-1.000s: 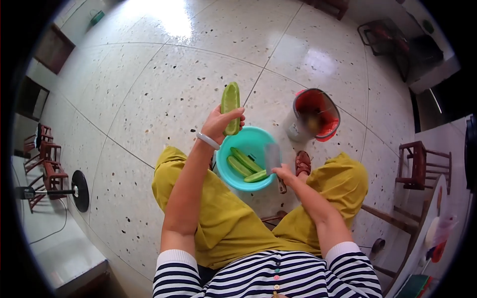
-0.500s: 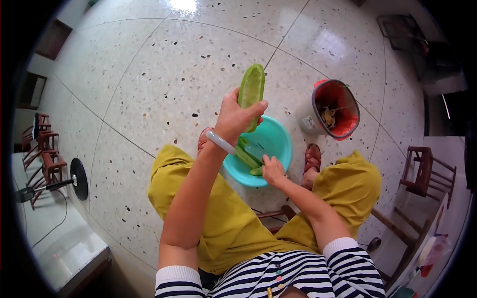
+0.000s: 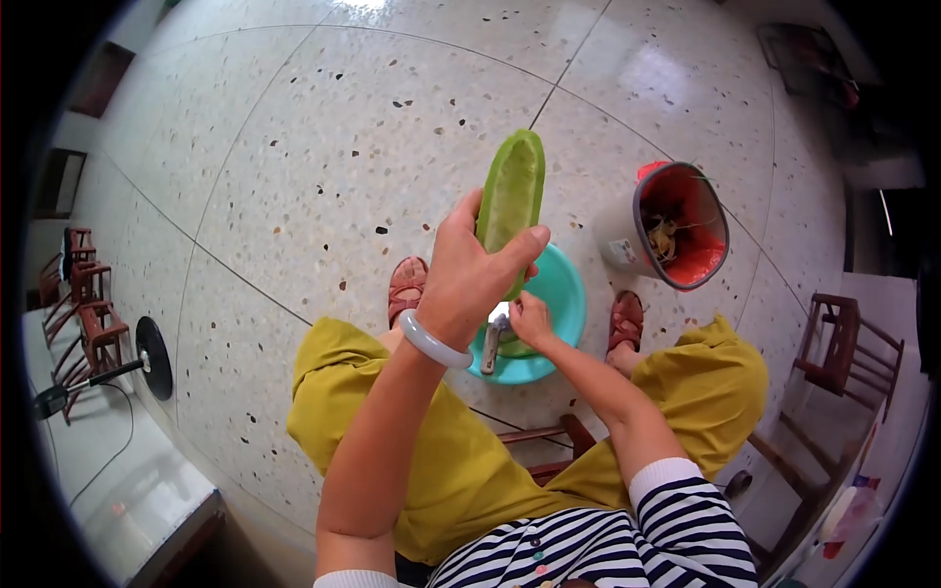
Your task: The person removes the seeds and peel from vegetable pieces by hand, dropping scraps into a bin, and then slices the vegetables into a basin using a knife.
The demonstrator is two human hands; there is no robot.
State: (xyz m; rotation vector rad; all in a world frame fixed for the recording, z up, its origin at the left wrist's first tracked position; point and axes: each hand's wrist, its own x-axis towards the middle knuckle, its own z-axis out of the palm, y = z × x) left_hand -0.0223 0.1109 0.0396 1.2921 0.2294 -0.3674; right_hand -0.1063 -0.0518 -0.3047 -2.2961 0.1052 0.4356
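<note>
My left hand [image 3: 470,265], a pale bangle on its wrist, is closed around a hollowed half of a large green cucumber [image 3: 514,191]. Its scooped-out inside faces up, and its lower end hangs over the turquoise basin [image 3: 561,284] on the floor between my feet. Below it, my right hand [image 3: 530,322] is closed at a utensil with a shiny metal head and a greyish handle [image 3: 489,357]; the handle points back towards me. Whether it is a knife or a spoon I cannot tell. Green cucumber pieces [image 3: 514,346] lie in the basin, partly hidden by my hands.
Right of the basin stands a grey bin [image 3: 616,240] with a red liner and scraps inside. Wooden stools [image 3: 828,343] are at the right, and small wooden chairs [image 3: 98,328] at the far left. A black round-ended object [image 3: 154,359] juts out at left.
My left hand and the cucumber half have come closer to me and slightly right. My right hand has moved up from the cucumber pieces to the utensil, whose handle now shows.
</note>
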